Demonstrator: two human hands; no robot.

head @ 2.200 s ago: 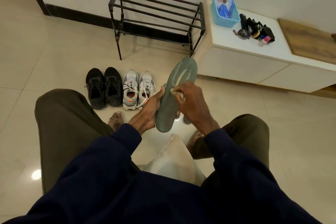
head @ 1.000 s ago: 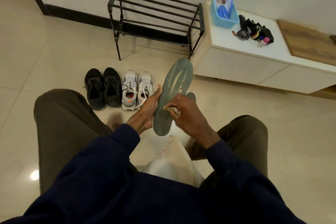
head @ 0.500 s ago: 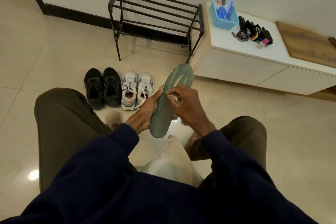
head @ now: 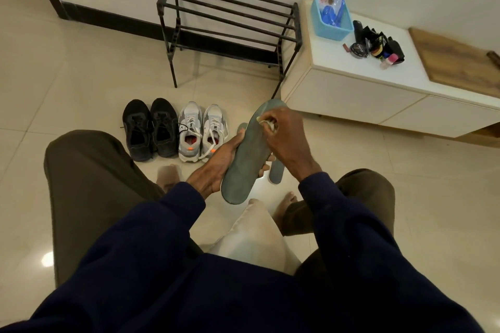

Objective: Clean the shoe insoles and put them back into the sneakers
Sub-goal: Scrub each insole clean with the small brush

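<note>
cushion [head: 251, 238], pale cream, shows nearest, low in the middle of the view. just beyond it the insole [head: 239, 170] is held up off the floor [head: 81, 76]. its long axis runs from the heel end, low and close to the body, to the toe end, higher, farther off and leaning right. the left hand [head: 216, 163] cradles it from the left edge about mid-length, fingers wrapped beneath it. the right hand [head: 284, 138] sits on the top face near the toe end and pinches a small pale wipe [head: 266, 125] against the surface, so wiping looks like the step in hand.

under the right wrist a second insole [head: 276, 176] lies on the floor, mostly hidden. whether it has been cleaned cannot be told.

farther out, ahead and to the left of the hands, the grey sneakers [head: 201, 132] stand side by side. their openings face the body and their toes point away. the left hand is the nearer one to them. since the insole's toe points up and right, away from the pair, putting it back would likely mean swinging that end left and tipping it down into an opening, toe first. black shoes [head: 150, 127] stand just left of the grey pair.

beyond them a shoe rack [head: 230, 16] stands by the wall. to its right a white desk [head: 351, 84] carries a blue basket [head: 330, 27] and small dark items.
</note>
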